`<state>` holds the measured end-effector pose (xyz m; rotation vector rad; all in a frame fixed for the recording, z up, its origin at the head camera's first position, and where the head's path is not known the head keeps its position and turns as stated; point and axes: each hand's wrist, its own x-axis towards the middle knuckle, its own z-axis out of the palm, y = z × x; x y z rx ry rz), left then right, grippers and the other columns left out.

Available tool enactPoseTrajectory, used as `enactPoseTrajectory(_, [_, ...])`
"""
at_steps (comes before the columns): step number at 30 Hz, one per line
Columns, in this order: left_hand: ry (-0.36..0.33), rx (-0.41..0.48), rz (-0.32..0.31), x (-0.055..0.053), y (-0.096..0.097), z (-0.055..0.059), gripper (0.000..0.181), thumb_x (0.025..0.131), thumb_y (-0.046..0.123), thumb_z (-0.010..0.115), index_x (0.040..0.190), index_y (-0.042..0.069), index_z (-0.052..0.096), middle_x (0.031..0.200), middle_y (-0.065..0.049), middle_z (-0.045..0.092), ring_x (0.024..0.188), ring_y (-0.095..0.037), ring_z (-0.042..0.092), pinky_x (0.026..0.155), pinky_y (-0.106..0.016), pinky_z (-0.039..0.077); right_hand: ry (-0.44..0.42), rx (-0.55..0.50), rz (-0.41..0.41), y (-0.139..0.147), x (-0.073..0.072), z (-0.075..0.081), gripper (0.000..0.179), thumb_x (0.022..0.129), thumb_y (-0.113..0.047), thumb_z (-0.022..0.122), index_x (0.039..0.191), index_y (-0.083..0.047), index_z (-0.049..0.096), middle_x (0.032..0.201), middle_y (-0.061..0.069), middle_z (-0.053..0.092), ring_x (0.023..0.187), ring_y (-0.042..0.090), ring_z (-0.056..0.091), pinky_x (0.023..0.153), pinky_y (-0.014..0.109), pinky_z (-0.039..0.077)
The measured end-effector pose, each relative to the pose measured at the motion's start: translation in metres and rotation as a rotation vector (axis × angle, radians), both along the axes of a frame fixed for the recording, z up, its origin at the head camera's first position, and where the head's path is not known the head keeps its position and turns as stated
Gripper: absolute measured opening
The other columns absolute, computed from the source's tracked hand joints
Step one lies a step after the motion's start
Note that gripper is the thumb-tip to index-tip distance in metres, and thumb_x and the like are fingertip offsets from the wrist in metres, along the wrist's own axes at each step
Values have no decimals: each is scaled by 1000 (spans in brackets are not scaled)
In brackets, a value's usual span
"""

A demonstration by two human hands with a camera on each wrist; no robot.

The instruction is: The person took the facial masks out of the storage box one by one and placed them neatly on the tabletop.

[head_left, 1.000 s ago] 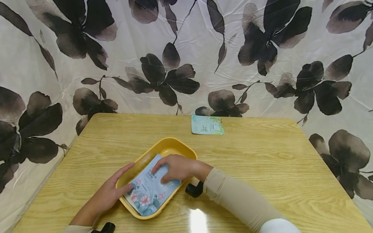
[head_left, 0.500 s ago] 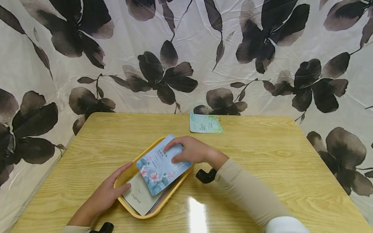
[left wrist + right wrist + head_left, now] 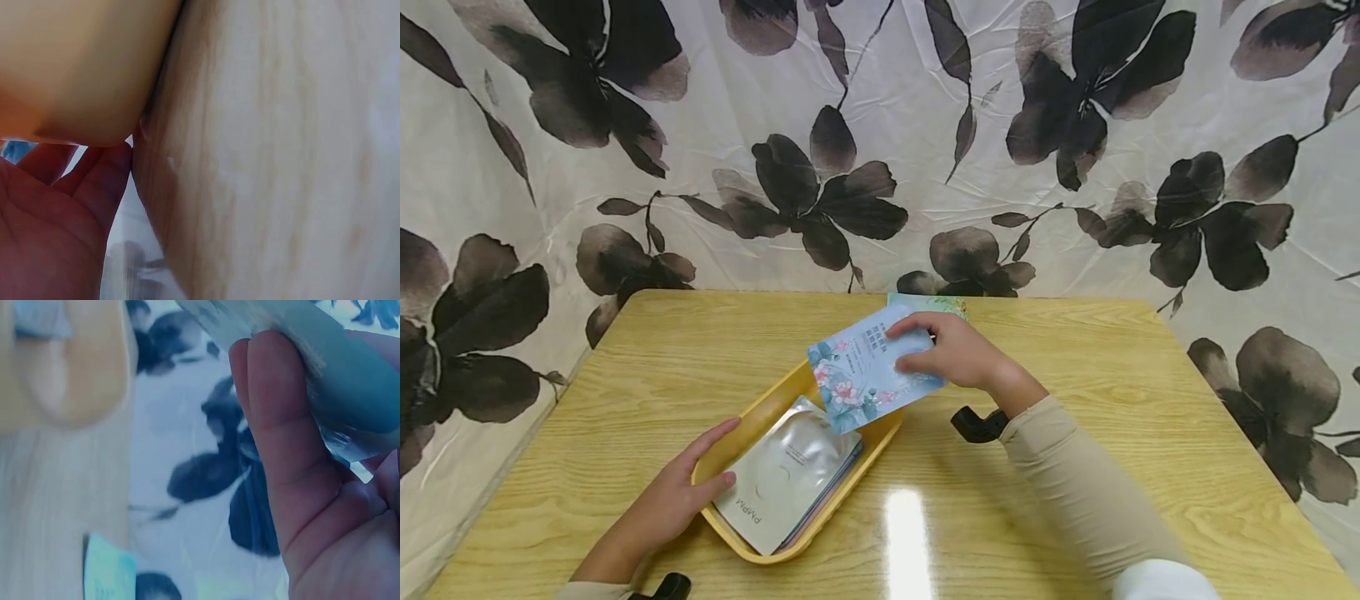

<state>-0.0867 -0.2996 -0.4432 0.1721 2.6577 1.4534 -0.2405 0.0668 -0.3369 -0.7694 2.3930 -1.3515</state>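
Observation:
My right hand (image 3: pixel 962 357) pinches a light blue sheet mask packet (image 3: pixel 853 371) printed with pink flowers. It holds the packet in the air above the far right end of a yellow plastic tray (image 3: pixel 883 427). In the right wrist view the fingers (image 3: pixel 278 381) lie along one side of the packet (image 3: pixel 356 387). My left hand (image 3: pixel 666 504) holds the tray's near left side, thumb over the rim. In the left wrist view its fingers (image 3: pixel 103 178) touch the outside of the tray (image 3: pixel 94 69). Inside lies a stack topped by a silvery-white PMPM mask packet (image 3: pixel 786 462).
A pale green packet (image 3: pixel 940 302) lies at the table's back edge, partly hidden by the blue packet. The wooden table (image 3: pixel 1060 400) spreads to the right of the tray. A flower-printed cloth (image 3: pixel 865 83) hangs behind it.
My right hand has lifted the blue packet out of the tray and moved it up and to the right. The white PMPM packet beneath is uncovered. My left hand stays on the tray.

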Motion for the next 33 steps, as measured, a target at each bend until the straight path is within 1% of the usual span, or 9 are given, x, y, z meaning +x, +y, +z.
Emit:
enactPoseTrajectory(1, [0,1,-1,0,0,0,64,98,19,66,155,19,37,159,-18,31,144,-44,25,113,-49,28,1,0,-17,4,-2,0,36,87,-12,77,122,-11,70,121,11,60,81,21,67,70,34,58])
enactPoseTrajectory(2, [-5,-4,3,0,0,1,64,98,19,66,155,19,38,159,-16,31,144,-43,25,113,-45,28,4,4,-32,9,-4,0,37,87,-12,77,123,-10,70,120,12,59,82,21,66,70,34,58])
enactPoseTrajectory(6, [-2,28,0,0,1,1,65,97,16,66,155,16,37,159,-20,29,144,-47,22,111,-65,22,-13,-22,-77,29,-12,1,39,87,-10,76,125,-4,68,113,16,61,82,22,66,69,31,57])
enactPoseTrajectory(8, [-11,31,8,0,1,1,65,97,16,66,155,17,38,160,-19,29,145,-46,21,111,-65,21,-22,-40,-104,40,-17,0,40,87,-8,75,126,-2,67,109,17,63,81,22,67,69,30,57])
enactPoseTrajectory(9, [-9,36,7,0,1,1,65,97,16,66,155,17,38,160,-20,28,145,-47,20,109,-70,20,-28,-52,-119,45,-20,-1,40,87,-7,75,126,-1,66,108,17,63,81,22,67,68,29,57])
enactPoseTrajectory(12, [-9,36,6,0,1,1,64,97,17,66,155,16,38,160,-20,28,145,-48,19,109,-71,19,-39,-71,-156,61,-26,-3,42,87,-5,74,128,1,64,107,19,64,81,21,67,69,28,57])
enactPoseTrajectory(17, [-3,19,5,-1,1,0,64,97,18,66,154,16,38,159,-20,28,144,-49,20,108,-72,20,-59,-98,-187,85,-31,-5,46,88,-1,70,133,4,59,112,23,60,84,20,65,71,27,57])
enactPoseTrajectory(25, [-1,6,15,1,3,0,64,97,18,66,154,17,39,159,-20,30,144,-49,21,108,-71,21,-33,-46,-315,118,-41,-8,50,93,-3,66,141,1,54,127,24,53,92,21,59,73,22,54])
enactPoseTrajectory(33, [-2,-2,25,3,6,-1,63,97,19,66,154,16,39,159,-19,30,144,-48,22,108,-70,22,-28,-35,-431,147,-58,-25,54,96,-3,63,147,2,46,134,25,51,89,10,59,72,18,54])
